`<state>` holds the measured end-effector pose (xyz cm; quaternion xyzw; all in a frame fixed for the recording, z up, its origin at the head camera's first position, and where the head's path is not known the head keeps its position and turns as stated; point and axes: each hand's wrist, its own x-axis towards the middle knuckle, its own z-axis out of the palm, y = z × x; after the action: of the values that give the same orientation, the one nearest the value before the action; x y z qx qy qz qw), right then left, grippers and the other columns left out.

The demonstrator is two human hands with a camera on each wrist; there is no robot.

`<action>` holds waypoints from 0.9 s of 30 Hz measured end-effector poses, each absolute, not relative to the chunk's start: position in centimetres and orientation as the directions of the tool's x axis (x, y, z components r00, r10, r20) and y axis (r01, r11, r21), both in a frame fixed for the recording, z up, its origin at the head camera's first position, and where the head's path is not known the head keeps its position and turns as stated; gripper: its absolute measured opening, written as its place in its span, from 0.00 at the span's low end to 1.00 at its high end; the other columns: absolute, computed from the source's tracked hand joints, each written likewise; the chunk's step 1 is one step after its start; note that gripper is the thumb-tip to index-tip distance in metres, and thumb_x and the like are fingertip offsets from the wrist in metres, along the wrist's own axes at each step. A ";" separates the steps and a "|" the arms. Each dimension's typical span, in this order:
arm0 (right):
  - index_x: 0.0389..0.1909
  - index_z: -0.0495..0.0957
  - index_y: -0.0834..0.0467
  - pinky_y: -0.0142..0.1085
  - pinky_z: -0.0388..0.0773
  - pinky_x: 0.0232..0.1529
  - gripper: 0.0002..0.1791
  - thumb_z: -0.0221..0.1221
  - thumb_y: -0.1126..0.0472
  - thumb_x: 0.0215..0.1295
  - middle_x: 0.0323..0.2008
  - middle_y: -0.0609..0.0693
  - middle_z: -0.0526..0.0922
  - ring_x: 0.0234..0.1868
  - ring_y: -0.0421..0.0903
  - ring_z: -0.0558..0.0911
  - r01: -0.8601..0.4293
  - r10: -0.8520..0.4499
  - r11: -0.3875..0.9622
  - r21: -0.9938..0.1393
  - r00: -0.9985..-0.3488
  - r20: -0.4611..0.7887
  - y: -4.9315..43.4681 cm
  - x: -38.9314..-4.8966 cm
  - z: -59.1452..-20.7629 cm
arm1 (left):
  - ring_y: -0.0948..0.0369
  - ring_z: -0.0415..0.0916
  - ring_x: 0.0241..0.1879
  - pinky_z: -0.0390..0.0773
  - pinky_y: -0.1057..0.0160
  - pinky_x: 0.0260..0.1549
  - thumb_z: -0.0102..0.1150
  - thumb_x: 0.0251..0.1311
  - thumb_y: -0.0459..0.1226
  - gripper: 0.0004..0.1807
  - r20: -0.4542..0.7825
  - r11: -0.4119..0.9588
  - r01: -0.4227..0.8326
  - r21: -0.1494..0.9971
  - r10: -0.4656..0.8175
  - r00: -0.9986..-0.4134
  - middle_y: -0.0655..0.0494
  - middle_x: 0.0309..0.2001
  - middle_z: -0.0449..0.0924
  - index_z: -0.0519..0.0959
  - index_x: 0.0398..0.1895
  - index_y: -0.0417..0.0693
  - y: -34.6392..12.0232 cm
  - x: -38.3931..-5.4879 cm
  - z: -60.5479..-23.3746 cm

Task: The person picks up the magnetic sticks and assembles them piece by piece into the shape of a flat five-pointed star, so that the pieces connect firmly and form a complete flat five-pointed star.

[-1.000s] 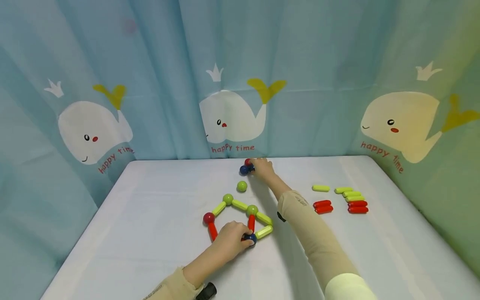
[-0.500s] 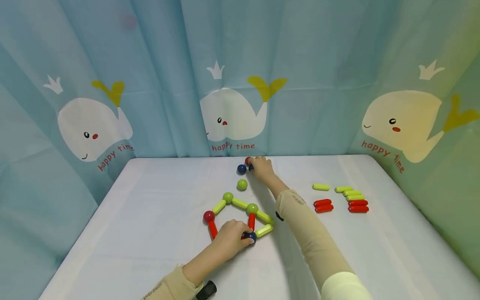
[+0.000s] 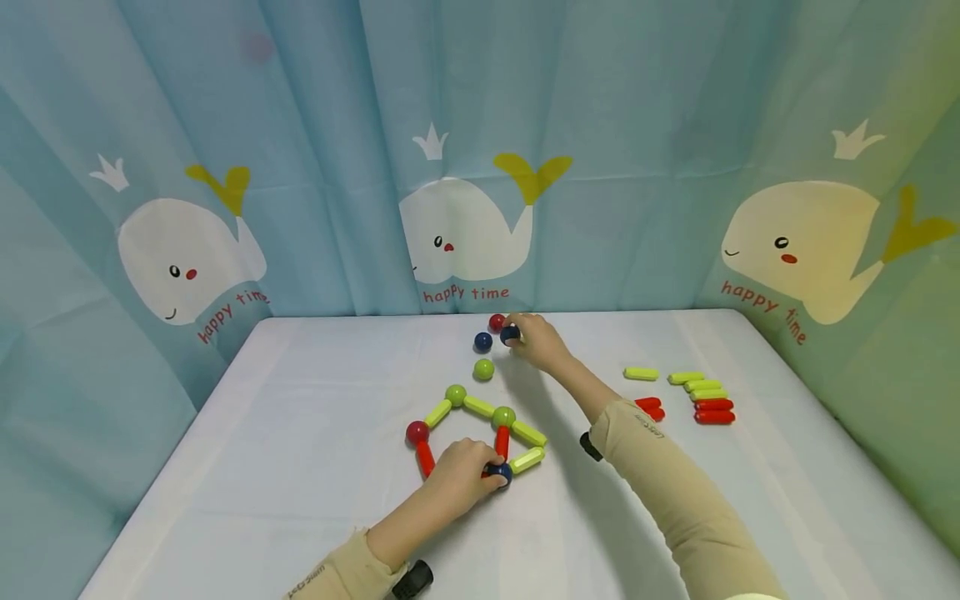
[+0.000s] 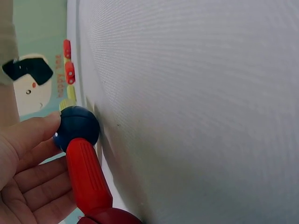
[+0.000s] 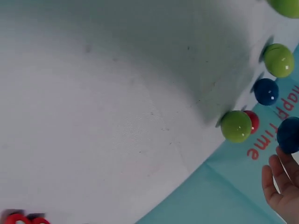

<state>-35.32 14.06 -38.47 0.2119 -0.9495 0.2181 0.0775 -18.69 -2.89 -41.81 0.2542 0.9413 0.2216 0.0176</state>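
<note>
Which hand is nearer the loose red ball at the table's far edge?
Right. The right hand is just right of the red ball in the head view, pinching a blue ball; the left hand is farther off, toward the person, pinching another blue ball.

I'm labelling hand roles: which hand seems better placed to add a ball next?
Probably the right hand: it holds a loose blue ball, while the left hand grips the blue corner ball.

Left hand (image 3: pixel 459 472) grips navy ball (image 3: pixel 501 476) at corner of ball-and-rod frame (image 3: pixel 478 407), right hand (image 3: pixel 542 343) pinches second navy ball (image 3: pixel 510 334) near red ball (image 3: pixel 496 322), loose lime rods (image 3: pixel 703 386) and red rods (image 3: pixel 714 417) lying farther right on white table (image 3: pixel 300 433).
</note>
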 end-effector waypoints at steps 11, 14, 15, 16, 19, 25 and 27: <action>0.51 0.74 0.72 0.40 0.78 0.39 0.20 0.61 0.65 0.60 0.39 0.61 0.81 0.39 0.51 0.79 -0.478 -0.488 0.744 -0.466 -0.866 0.108 17.0 -30.7 -38.6 | 0.60 0.80 0.36 0.78 0.65 0.38 0.69 0.50 0.40 0.14 0.067 0.784 0.457 0.420 0.476 -0.877 0.55 0.35 0.86 0.85 0.39 0.44 -2.8 -18.6 -41.9; 0.50 0.74 0.73 0.38 0.79 0.37 0.20 0.61 0.65 0.60 0.38 0.61 0.80 0.38 0.51 0.78 -0.469 -0.503 0.733 -0.493 -0.861 0.073 17.9 -29.5 -38.7 | 0.60 0.80 0.36 0.78 0.65 0.38 0.69 0.50 0.40 0.14 0.060 0.788 0.446 0.424 0.468 -0.882 0.54 0.35 0.86 0.85 0.39 0.43 -2.7 -18.6 -41.8; 0.50 0.74 0.73 0.38 0.79 0.37 0.20 0.61 0.66 0.60 0.38 0.61 0.79 0.38 0.50 0.78 -0.466 -0.505 0.729 -0.502 -0.861 0.066 18.1 -29.2 -38.8 | 0.60 0.80 0.36 0.78 0.65 0.39 0.69 0.50 0.40 0.14 0.056 0.789 0.443 0.426 0.465 -0.883 0.54 0.36 0.86 0.85 0.39 0.43 -2.7 -18.6 -41.8; 0.49 0.74 0.73 0.38 0.80 0.37 0.19 0.61 0.66 0.59 0.38 0.61 0.79 0.38 0.50 0.78 -0.463 -0.506 0.726 -0.508 -0.860 0.061 18.4 -28.8 -39.0 | 0.60 0.80 0.36 0.78 0.64 0.39 0.69 0.50 0.39 0.14 0.057 0.789 0.442 0.427 0.465 -0.884 0.54 0.36 0.86 0.85 0.39 0.42 -2.7 -18.6 -41.8; 0.47 0.76 0.72 0.37 0.80 0.38 0.17 0.62 0.65 0.59 0.38 0.59 0.79 0.37 0.48 0.78 -0.445 -0.507 0.723 -0.528 -0.861 0.032 19.2 -27.8 -39.3 | 0.60 0.80 0.36 0.78 0.64 0.39 0.69 0.50 0.39 0.14 0.054 0.790 0.434 0.433 0.459 -0.887 0.54 0.36 0.86 0.85 0.40 0.42 -2.7 -18.6 -41.7; 0.43 0.77 0.68 0.36 0.80 0.40 0.15 0.63 0.63 0.59 0.37 0.56 0.81 0.36 0.45 0.80 -0.432 -0.557 0.702 -0.567 -0.829 -0.057 20.6 -26.1 -39.8 | 0.60 0.79 0.36 0.78 0.64 0.39 0.70 0.49 0.39 0.15 0.040 0.802 0.413 0.432 0.440 -0.897 0.54 0.37 0.86 0.85 0.40 0.43 -2.7 -18.5 -41.8; 0.40 0.77 0.66 0.35 0.80 0.40 0.13 0.64 0.62 0.58 0.37 0.55 0.82 0.36 0.45 0.80 -0.427 -0.566 0.703 -0.569 -0.820 -0.084 21.1 -25.5 -39.9 | 0.60 0.79 0.37 0.78 0.64 0.39 0.70 0.49 0.40 0.15 0.041 0.801 0.419 0.428 0.446 -0.894 0.54 0.37 0.86 0.85 0.40 0.44 -2.6 -18.5 -41.9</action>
<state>-25.54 21.07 -39.94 0.2715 -0.9139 0.2736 -0.1271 -18.53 -2.60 -41.89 0.2280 0.9484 0.2180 0.0311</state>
